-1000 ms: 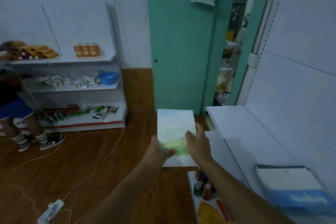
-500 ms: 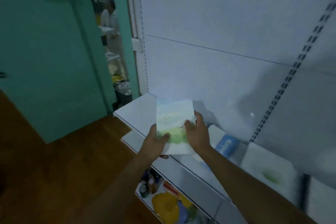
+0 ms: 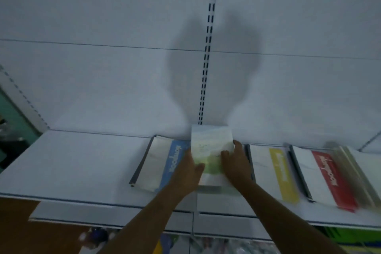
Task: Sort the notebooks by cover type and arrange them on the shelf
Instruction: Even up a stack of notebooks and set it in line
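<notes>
Both my hands hold a small notebook (image 3: pixel 210 144) with a pale sky and green field cover above the white shelf (image 3: pixel 82 163). My left hand (image 3: pixel 188 171) grips its left edge and my right hand (image 3: pixel 235 163) its right edge. Under it a similar notebook (image 3: pixel 216 188) lies on the shelf. To the left lies a notebook with a blue band (image 3: pixel 165 163). To the right lie one with a yellow band (image 3: pixel 276 173) and one with a red band (image 3: pixel 327 177).
The shelf's white back panel (image 3: pixel 123 68) rises behind, with a slotted upright (image 3: pixel 207 47) in the middle. A lower shelf (image 3: pixel 103 215) juts out beneath, with coloured goods below it. A green door edge (image 3: pixel 12 113) shows at far left.
My view has swung right from the doorway and floor to face the shelf. My hands have carried the notebook over the shelf, above the similar one between the blue and yellow notebooks.
</notes>
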`<action>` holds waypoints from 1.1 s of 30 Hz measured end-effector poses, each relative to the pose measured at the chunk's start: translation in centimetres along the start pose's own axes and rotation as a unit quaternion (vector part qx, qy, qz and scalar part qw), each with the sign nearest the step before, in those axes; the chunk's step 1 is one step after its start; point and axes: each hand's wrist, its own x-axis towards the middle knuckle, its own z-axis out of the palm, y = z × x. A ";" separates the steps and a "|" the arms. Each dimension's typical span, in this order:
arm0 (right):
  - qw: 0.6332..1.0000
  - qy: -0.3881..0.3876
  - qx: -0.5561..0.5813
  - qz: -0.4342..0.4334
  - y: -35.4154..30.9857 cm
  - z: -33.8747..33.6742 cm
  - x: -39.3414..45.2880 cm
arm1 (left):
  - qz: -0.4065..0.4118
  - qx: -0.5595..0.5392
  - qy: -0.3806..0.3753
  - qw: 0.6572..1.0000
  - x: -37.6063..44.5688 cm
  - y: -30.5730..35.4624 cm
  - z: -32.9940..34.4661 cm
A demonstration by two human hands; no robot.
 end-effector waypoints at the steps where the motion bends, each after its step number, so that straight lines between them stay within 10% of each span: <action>1: 1.000 -0.003 -0.010 -0.002 0.8 -0.3 0.3 | -0.002 0.030 -0.008 1.000 0.5 0.1 0.8; 13: 0.980 0.032 -0.196 -0.011 3.6 1.1 1.5 | -0.069 0.286 -0.039 0.955 3.3 1.0 2.1; 22: 0.954 0.052 -0.279 -0.094 3.4 1.7 1.6 | 0.071 0.418 -0.153 0.893 6.4 2.8 1.1; 33: 0.991 0.019 -0.127 0.022 4.3 -3.6 1.6 | 0.121 0.431 -0.159 0.880 8.9 6.7 4.0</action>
